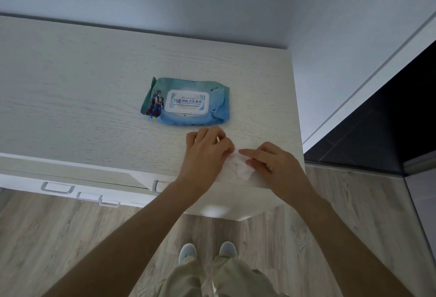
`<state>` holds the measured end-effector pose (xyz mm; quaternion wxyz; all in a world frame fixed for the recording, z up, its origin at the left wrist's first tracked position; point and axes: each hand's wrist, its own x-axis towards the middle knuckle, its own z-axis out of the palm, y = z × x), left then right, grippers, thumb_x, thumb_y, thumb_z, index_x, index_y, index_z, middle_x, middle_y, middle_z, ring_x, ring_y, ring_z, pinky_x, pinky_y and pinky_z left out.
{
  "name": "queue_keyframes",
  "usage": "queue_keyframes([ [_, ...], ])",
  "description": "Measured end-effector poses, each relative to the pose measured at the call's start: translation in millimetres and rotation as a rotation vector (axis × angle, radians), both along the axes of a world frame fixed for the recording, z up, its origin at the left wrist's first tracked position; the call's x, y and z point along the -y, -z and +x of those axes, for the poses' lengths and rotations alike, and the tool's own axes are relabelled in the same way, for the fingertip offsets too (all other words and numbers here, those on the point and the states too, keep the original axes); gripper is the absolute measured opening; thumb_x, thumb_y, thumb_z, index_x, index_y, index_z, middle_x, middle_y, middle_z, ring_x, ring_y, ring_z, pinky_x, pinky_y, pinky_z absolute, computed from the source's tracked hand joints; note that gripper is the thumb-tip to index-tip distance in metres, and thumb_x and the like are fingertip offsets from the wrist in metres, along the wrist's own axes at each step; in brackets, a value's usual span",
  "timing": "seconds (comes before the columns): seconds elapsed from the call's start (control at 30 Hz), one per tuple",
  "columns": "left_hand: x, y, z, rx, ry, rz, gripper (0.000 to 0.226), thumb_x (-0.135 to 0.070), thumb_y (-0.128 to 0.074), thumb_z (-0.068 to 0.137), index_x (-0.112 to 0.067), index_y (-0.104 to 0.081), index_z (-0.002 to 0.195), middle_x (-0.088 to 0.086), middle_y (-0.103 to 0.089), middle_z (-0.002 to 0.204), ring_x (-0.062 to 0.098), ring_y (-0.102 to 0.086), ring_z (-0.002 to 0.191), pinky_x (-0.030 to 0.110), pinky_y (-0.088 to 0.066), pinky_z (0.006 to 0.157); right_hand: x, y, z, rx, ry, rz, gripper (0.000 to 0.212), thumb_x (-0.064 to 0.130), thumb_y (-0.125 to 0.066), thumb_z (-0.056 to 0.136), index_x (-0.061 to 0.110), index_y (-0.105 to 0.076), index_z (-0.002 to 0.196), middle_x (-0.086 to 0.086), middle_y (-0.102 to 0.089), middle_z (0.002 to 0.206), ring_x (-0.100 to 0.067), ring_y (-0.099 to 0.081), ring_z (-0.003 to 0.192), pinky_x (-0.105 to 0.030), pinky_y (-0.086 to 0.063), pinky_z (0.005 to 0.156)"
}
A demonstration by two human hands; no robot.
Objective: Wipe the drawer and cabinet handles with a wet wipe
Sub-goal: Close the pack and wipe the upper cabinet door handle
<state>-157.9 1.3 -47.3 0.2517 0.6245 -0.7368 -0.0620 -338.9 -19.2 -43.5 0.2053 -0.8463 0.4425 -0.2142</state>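
Observation:
A white wet wipe lies crumpled near the front right edge of the pale wooden cabinet top. My left hand pinches its left side with curled fingers. My right hand holds its right side, index finger stretched along the top. A blue pack of wet wipes lies shut on the cabinet top just behind my hands. Clear drawer handles stick out below the front edge at the left; another handle is partly hidden by my left forearm.
A white wall stands behind the cabinet and at its right side. A dark doorway opens at the right. Pale wood flooring lies below, with my shoes close to the cabinet front.

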Motion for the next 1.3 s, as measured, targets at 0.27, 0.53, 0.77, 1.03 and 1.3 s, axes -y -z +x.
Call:
queue_keyframes([
  [0.27,-8,8,6,-0.072,-0.028,0.049,0.029,-0.049,-0.051,0.091,-0.027,-0.069,0.099,-0.015,-0.063,0.105,0.009,-0.05,0.104,0.026,-0.015,0.09,-7,8,7,-0.031,0.074,-0.158,0.028,0.013,-0.068,0.083,0.003,-0.068,0.109,-0.011,-0.06,0.075,-0.022,-0.054,0.062,-0.035,-0.052,0.057],
  [0.53,-12,14,9,-0.127,-0.045,0.085,0.039,-0.039,-0.069,0.082,-0.029,-0.059,0.118,-0.011,-0.057,0.119,0.012,-0.043,0.116,0.024,-0.014,0.095,-4,11,2,-0.182,0.115,-0.259,0.039,0.037,-0.061,0.086,0.012,-0.064,0.115,-0.011,-0.063,0.111,-0.027,-0.057,0.097,-0.041,-0.047,0.08],
  [0.77,-12,16,18,-0.088,-0.002,0.052,0.037,-0.043,-0.074,0.077,-0.025,-0.069,0.11,-0.012,-0.062,0.109,0.014,-0.047,0.109,0.024,-0.014,0.089,-3,9,6,-0.228,-0.033,-0.168,0.038,0.036,-0.045,0.09,0.016,-0.064,0.117,-0.001,-0.064,0.114,-0.023,-0.048,0.104,-0.037,-0.036,0.082],
  [1.03,-12,5,4,-0.358,-0.034,0.242,0.027,-0.025,-0.069,0.084,-0.041,-0.054,0.101,-0.026,-0.055,0.088,0.001,-0.048,0.098,0.024,-0.022,0.093,-8,6,18,-0.033,0.093,-0.017,0.007,0.016,-0.061,0.089,0.011,-0.067,0.089,0.002,-0.062,0.08,-0.016,-0.055,0.074,-0.023,-0.036,0.073],
  [1.3,-2,13,-1,-0.165,-0.2,0.19,0.019,-0.046,-0.069,0.08,-0.033,-0.068,0.093,-0.016,-0.045,0.096,0.006,-0.034,0.099,0.022,-0.009,0.083,-3,5,23,0.068,0.397,0.03,0.009,0.017,-0.068,0.084,0.013,-0.067,0.092,0.005,-0.045,0.09,-0.009,-0.047,0.082,-0.012,-0.037,0.067],
])
